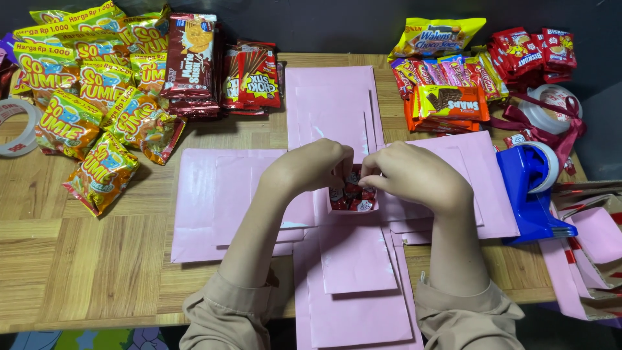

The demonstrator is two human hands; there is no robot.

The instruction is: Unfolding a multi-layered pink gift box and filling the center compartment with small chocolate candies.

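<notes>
A cross of pink paper panels (pixel 337 110) lies spread flat on the wooden table (pixel 84 259). At its middle sits a small pink open box (pixel 353 210) filled with small red snack packets (pixel 352 198). My left hand (pixel 311 167) and my right hand (pixel 414 176) meet above that box, fingers curled down onto the red packets. Both hands pinch at the packets; the fingertips hide just what each one grips.
Yellow snack bags (pixel 84 97) and dark red biscuit and stick packs (pixel 249 78) pile at the back left. More mixed snack packets (pixel 466 71) lie at the back right. A blue tape dispenser (pixel 534 188) stands right of my hand; tape rolls (pixel 16 129) and pink paper scraps (pixel 593 246) sit at the edges.
</notes>
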